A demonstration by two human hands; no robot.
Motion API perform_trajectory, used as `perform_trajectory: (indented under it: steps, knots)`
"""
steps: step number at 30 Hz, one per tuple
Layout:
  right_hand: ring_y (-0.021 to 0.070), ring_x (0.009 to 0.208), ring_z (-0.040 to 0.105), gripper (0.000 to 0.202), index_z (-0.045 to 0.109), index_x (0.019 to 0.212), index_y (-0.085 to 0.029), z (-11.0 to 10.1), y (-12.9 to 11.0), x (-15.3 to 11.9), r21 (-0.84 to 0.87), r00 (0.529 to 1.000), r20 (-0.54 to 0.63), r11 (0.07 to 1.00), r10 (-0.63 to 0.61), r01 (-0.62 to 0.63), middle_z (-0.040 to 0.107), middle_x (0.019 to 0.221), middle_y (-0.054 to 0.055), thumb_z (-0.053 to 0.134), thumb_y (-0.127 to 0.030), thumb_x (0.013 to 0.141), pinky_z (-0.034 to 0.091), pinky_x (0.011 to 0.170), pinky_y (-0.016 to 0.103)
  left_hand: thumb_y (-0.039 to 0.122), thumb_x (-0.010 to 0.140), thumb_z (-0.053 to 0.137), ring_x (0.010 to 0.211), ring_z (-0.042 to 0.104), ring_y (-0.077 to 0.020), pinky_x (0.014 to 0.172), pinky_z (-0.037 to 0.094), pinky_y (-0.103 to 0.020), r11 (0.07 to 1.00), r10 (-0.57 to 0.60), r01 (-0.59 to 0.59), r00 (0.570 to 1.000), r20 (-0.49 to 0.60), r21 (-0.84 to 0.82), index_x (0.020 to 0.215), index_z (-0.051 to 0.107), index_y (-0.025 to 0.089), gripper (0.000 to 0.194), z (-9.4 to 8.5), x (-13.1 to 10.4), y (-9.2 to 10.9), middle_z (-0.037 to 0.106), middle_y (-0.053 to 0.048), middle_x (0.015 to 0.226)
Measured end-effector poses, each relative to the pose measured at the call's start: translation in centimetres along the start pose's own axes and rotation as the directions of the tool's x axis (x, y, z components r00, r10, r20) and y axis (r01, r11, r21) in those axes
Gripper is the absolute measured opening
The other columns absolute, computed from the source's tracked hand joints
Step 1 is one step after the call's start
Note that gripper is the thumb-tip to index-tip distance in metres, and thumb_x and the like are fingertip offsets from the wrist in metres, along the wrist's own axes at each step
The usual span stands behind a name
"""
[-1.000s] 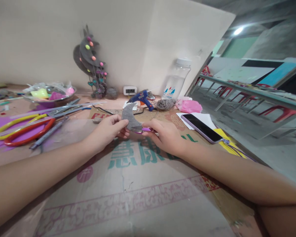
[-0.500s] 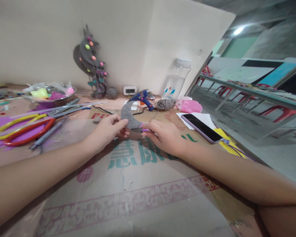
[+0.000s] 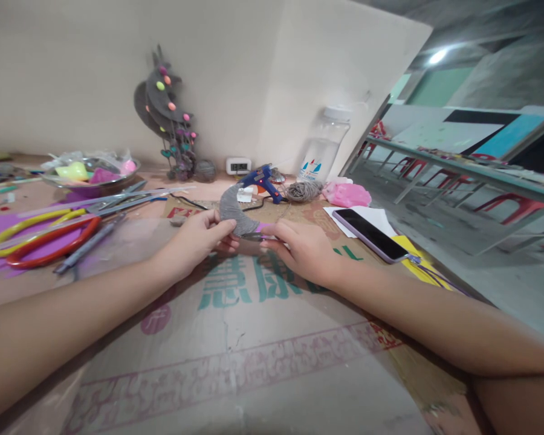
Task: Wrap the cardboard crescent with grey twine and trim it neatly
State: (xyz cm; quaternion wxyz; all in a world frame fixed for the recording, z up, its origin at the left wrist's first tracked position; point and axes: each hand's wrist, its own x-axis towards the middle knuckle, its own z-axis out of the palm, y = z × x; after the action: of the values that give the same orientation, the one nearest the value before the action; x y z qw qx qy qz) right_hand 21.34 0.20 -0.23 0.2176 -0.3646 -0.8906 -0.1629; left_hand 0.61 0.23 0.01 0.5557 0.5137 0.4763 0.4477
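Observation:
A grey, yarn-wrapped crescent (image 3: pixel 234 212) is held above the cardboard by my left hand (image 3: pixel 199 238), its thumb on the lower left edge and fingers behind. My right hand (image 3: pixel 303 251) is closed in a pinch on a small, thin tool (image 3: pixel 252 237), whose dark tip lies along the crescent's lower end. A bit of purple (image 3: pixel 266 229) shows beside my right fingertips. Behind the crescent are a blue glue gun (image 3: pixel 260 178) and a ball of grey yarn (image 3: pixel 303 191).
Scissors with red and yellow handles (image 3: pixel 54 241) and a metal bowl (image 3: pixel 90 181) are at left. A decorated crescent hanging (image 3: pixel 165 103) leans on the wall. A water bottle (image 3: pixel 321 148), pink bag (image 3: pixel 347 193) and phone (image 3: pixel 370 234) are at right. Printed cardboard (image 3: pixel 236 374) covers the front.
The crescent has shifted slightly left and tilted a little. The thin tool's dark part now shows more along its lower end. Both hands have barely moved.

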Motion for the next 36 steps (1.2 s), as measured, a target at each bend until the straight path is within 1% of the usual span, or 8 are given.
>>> perform_trajectory:
  steps: [9, 17, 22, 28, 36]
  knots:
    - [0.0129, 0.07, 0.057, 0.038, 0.06, 0.102, -0.017, -0.14, -0.02, 0.01, 0.005, 0.999, 0.035, 1.0, 0.002, -0.002, 0.064, 0.082, 0.003, 0.033, -0.043, 0.094, 0.032, 0.059, 0.024, 0.027, 0.075, 0.061, 0.053, 0.061, -0.0127, 0.057, 0.051, -0.026, 1.0, 0.009, -0.008, 1.0, 0.018, -0.013, 0.07, 0.048, 0.017, 0.017, 0.02, -0.06, -0.07, 0.063, 0.0, 0.058]
    - [0.0132, 0.072, 0.057, 0.039, 0.06, 0.101, -0.018, -0.16, -0.04, 0.08, 0.002, 0.999, 0.05, 1.0, 0.005, -0.005, 0.065, 0.082, 0.003, 0.031, -0.043, 0.095, 0.032, 0.06, 0.024, 0.026, 0.077, 0.059, 0.053, 0.061, -0.0116, 0.058, 0.052, -0.025, 1.0, 0.011, -0.01, 0.999, 0.035, -0.006, 0.073, 0.049, 0.017, 0.014, -0.04, -0.05, -0.1, 0.064, 0.0, 0.06]
    - [0.0135, 0.072, 0.058, 0.038, 0.06, 0.099, -0.018, -0.05, 0.01, 0.06, 0.022, 0.999, 0.042, 1.0, 0.005, -0.006, 0.065, 0.082, 0.003, 0.032, -0.042, 0.095, 0.033, 0.061, 0.024, 0.025, 0.078, 0.058, 0.053, 0.062, -0.0114, 0.056, 0.051, -0.023, 1.0, 0.007, -0.007, 0.999, 0.034, 0.011, 0.073, 0.048, 0.016, 0.015, -0.01, 0.01, -0.07, 0.064, 0.0, 0.06]
    - [0.0134, 0.072, 0.059, 0.034, 0.06, 0.101, -0.017, 0.06, 0.16, 0.03, 0.09, 0.999, -0.003, 0.995, 0.041, -0.04, 0.066, 0.084, 0.003, 0.038, -0.041, 0.093, 0.035, 0.061, 0.024, 0.025, 0.078, 0.059, 0.054, 0.062, -0.0118, 0.057, 0.052, -0.025, 1.0, 0.01, -0.01, 1.0, 0.026, 0.003, 0.071, 0.048, 0.017, 0.015, -0.07, 0.01, -0.13, 0.064, 0.0, 0.059]
    - [0.0133, 0.071, 0.058, 0.033, 0.06, 0.102, -0.018, 0.22, 0.13, -0.06, 0.057, 1.0, -0.007, 0.998, 0.024, -0.024, 0.066, 0.083, 0.003, 0.039, -0.042, 0.092, 0.034, 0.06, 0.024, 0.026, 0.078, 0.059, 0.054, 0.063, -0.0126, 0.057, 0.052, -0.025, 1.0, 0.001, -0.001, 1.0, 0.01, 0.007, 0.07, 0.047, 0.017, 0.016, -0.02, 0.0, -0.1, 0.064, 0.0, 0.059]
